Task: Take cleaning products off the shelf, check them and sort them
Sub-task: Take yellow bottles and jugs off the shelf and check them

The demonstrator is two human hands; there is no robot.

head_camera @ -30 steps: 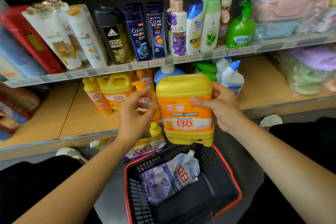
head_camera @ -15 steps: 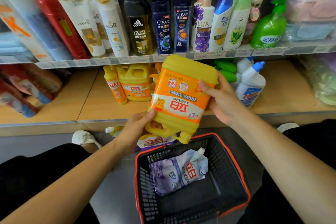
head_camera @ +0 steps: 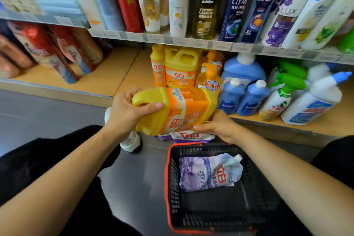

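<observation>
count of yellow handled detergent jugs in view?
2. The held jug lies sideways, left hand gripping its handle, right hand holding its base. The shelved jug stands upright on the lower shelf behind. More may be hidden.

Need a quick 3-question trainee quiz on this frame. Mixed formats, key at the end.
1. True or false: the yellow jug is held upright.
2. What lies in the basket? A) a purple pouch B) a sponge C) nothing
3. Fill in: the ___ hand grips the jug's handle end.
Key: 1 false, it lies sideways between the left hand and the right hand; 2 A; 3 left.
</observation>
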